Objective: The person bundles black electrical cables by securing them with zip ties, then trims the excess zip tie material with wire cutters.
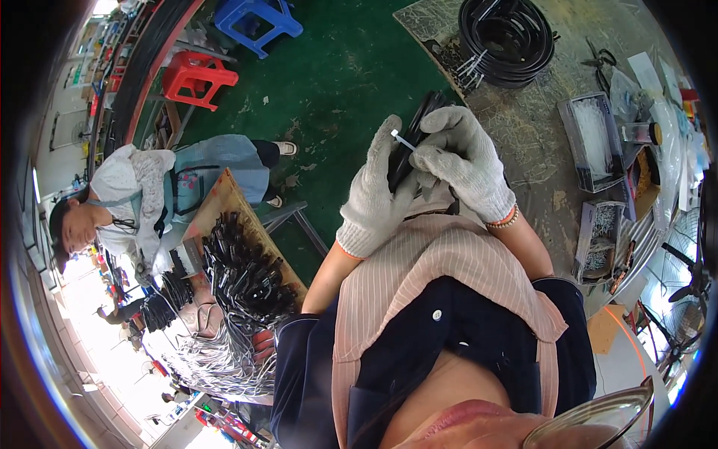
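Both my hands wear whitish knit gloves and meet in front of my apron. My left hand (372,185) is closed round a bundle of black cable (400,166), its thumb and fingers along the bundle's side. A thin white cable tie (404,140) crosses the bundle, its small square head by my left fingertip. My right hand (467,159) pinches the tie's other end between thumb and fingers. The far end of the bundle sticks out beyond my fingers; the part under my palms is hidden.
On the worn table at right lie a black cable coil (460,45), scissors (598,63), a box of white cable ties (593,138) and a box of small metal parts (600,232). At left a co-worker (142,187) stands by a table heaped with black-ended cables (243,277). Red (196,78) and blue stools (258,22) stand beyond.
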A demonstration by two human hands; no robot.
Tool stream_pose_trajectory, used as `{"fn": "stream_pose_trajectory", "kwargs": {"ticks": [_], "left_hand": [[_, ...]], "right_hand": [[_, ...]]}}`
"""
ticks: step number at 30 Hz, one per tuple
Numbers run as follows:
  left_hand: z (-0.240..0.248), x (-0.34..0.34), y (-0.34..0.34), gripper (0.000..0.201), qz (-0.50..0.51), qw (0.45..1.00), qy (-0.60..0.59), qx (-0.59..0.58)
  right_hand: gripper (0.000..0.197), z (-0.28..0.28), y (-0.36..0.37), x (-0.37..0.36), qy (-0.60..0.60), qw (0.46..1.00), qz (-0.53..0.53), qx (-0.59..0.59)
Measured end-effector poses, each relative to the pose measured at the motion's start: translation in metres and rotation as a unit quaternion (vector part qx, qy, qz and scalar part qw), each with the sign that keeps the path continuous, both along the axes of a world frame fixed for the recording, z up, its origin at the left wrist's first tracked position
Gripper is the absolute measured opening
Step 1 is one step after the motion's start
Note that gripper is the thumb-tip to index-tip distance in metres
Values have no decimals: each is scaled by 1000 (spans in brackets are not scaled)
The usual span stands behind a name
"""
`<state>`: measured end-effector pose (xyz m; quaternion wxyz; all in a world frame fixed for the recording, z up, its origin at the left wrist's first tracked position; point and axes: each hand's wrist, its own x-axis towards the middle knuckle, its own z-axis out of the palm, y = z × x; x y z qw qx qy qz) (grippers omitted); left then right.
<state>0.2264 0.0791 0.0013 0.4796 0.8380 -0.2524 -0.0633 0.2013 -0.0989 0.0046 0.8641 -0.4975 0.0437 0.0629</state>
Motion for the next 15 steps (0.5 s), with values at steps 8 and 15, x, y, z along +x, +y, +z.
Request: {"fn": "stream_pose_trajectory", "kwargs": {"ticks": [8,15], "left_hand": [[5,0,-2,71,5,998,62,-16],[8,6,2,54,-47,988,-146,29]], "right_hand": [[32,-2,1,-1,-2,1000,-27,12],[32,21,2,-1,-9,997,-27,-69]]}}
